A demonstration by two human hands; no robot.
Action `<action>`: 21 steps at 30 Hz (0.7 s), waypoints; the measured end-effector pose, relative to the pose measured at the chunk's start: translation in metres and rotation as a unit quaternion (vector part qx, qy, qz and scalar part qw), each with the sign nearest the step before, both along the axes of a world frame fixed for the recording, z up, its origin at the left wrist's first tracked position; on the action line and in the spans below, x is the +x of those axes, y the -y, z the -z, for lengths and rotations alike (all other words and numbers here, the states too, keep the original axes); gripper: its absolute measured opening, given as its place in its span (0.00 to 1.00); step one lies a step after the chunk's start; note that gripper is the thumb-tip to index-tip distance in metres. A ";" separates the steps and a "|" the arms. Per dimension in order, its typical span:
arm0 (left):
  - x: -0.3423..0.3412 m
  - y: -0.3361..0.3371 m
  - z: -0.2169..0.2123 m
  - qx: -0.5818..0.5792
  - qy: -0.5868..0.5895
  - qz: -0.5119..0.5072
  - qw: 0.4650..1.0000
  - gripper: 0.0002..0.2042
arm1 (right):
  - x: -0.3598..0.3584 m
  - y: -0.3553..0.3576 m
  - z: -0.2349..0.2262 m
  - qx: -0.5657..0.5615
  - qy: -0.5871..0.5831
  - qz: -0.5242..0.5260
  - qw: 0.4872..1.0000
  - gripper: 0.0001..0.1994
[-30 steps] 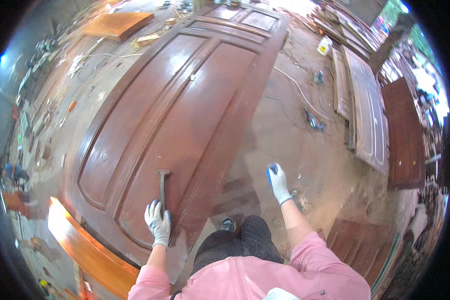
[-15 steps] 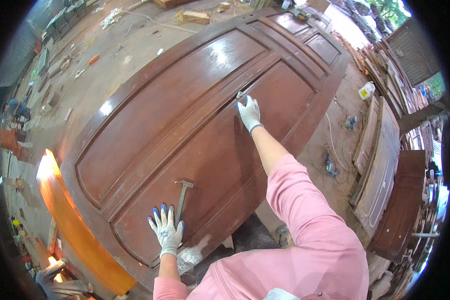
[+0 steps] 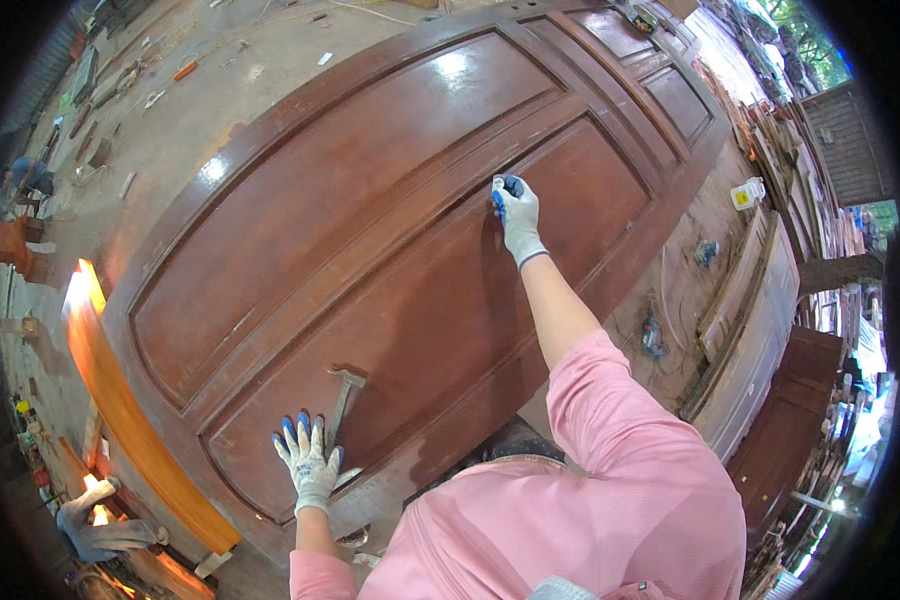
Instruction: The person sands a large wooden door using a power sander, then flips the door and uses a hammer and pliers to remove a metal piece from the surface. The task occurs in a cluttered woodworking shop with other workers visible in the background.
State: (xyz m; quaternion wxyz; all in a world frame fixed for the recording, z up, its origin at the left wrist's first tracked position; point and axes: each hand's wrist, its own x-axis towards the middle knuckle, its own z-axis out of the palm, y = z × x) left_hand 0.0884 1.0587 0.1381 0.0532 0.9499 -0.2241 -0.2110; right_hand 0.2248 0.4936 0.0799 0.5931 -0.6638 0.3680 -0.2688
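A large reddish-brown panelled wooden door (image 3: 370, 230) lies flat in front of me. My left hand (image 3: 307, 462), in a white glove with blue fingertips, rests on its near panel with the fingers spread. Right beside those fingers a hammer (image 3: 342, 402) lies on the wood. Farther off, my gloved right hand (image 3: 520, 220) is closed at the long moulding between the panels. A small pale piece (image 3: 498, 183) shows at its fingertips; its kind is too small to make out.
An orange-lit wooden board (image 3: 145, 410) stands off the door's left end. Beyond the right edge are a power tool (image 3: 653, 335) on the ground, a white jug (image 3: 747, 193) and leaning door panels (image 3: 745, 345). Another person (image 3: 105, 525) works at the lower left.
My right hand has closed in on the small pale piece, which lay at the moulding just ahead of its fingers. My left hand stays spread by the hammer. The whole view has shifted slightly.
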 end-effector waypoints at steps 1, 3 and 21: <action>-0.002 -0.002 0.000 0.004 0.002 -0.005 1.000 0.37 | -0.007 -0.006 -0.013 0.155 0.059 -0.035 0.986 0.10; -0.003 -0.004 0.001 0.013 -0.003 -0.009 1.000 0.37 | -0.024 -0.018 -0.036 0.186 0.075 -0.047 0.979 0.13; -0.004 -0.005 0.006 0.032 0.016 0.004 0.999 0.36 | -0.087 -0.056 -0.051 0.369 0.028 -0.149 0.917 0.11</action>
